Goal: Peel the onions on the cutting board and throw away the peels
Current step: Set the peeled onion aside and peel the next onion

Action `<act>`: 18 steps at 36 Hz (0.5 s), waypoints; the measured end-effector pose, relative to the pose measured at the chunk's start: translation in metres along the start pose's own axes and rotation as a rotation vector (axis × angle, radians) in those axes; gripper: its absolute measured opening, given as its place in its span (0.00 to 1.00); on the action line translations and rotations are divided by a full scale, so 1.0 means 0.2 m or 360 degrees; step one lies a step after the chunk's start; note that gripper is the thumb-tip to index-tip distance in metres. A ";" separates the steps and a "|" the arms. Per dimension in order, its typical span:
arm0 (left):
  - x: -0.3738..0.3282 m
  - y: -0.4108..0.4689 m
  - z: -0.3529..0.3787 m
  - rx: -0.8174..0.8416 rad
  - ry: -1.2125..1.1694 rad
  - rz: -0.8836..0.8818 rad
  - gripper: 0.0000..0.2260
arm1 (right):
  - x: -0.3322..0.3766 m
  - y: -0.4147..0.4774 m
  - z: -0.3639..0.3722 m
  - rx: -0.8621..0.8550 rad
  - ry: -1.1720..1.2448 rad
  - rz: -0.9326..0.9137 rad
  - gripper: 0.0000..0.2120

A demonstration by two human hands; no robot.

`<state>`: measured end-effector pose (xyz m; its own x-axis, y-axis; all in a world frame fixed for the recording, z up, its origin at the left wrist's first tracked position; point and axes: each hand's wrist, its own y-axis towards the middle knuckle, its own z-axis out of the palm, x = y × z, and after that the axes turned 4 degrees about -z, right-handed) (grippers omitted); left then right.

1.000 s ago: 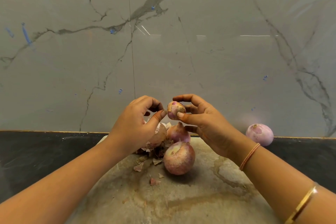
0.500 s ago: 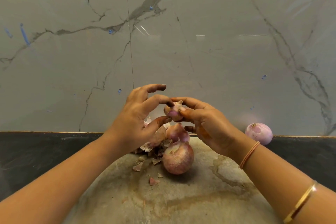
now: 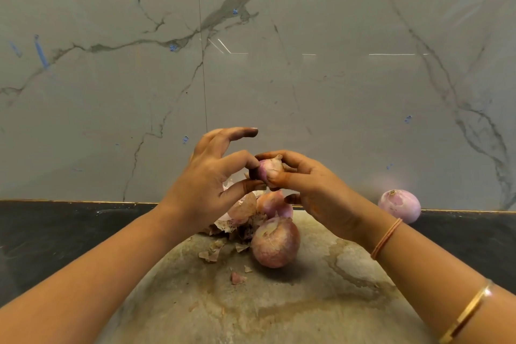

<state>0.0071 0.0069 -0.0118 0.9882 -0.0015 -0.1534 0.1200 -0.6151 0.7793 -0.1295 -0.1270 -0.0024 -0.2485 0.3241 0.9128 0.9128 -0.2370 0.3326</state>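
— What lies nearest the person?

— The stained cutting board, which runs from six o'clock up to the middle. A few peel scraps lie on it, just at seven o'clock from the large onion, which stands on the board with its skin on.

— And behind that onion?

— At twelve o'clock from it, touching it, sits a second onion. A heap of peels lies beside the two, at ten o'clock from the large one.

— Where are the hands?

— Above the heap, raised off the board. Between them is a small onion. The left hand pinches its left side with the thumb and a bent finger, and one finger sticks out straight above. The right hand has its fingers curled round the right side, thumb on the front. That arm wears a thread band and a gold bangle.

— Anything farther off?

— A peeled onion rests on the dark counter, at two o'clock from the board and well apart from the others, against the veined wall.
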 end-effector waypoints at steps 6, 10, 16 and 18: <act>0.03 0.00 0.01 -0.0062 0.0040 -0.0095 0.10 | -0.01 0.01 -0.01 -0.0145 0.0172 -0.0007 0.21; 0.01 0.00 0.02 -0.0096 0.0149 -0.0235 0.13 | -0.02 0.01 -0.01 -0.0155 0.0150 -0.0049 0.16; 0.02 0.00 0.01 -0.0095 0.0134 -0.0167 0.04 | -0.01 0.00 -0.01 -0.0126 0.0123 -0.0072 0.17; 0.02 0.00 0.01 -0.0096 0.0118 -0.0131 0.04 | -0.01 0.00 0.00 -0.0104 0.0094 -0.0065 0.17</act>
<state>0.0112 0.0052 -0.0133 0.9788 0.1066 -0.1750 0.2046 -0.5623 0.8013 -0.1289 -0.1285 -0.0037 -0.3055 0.2804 0.9100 0.8790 -0.2843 0.3828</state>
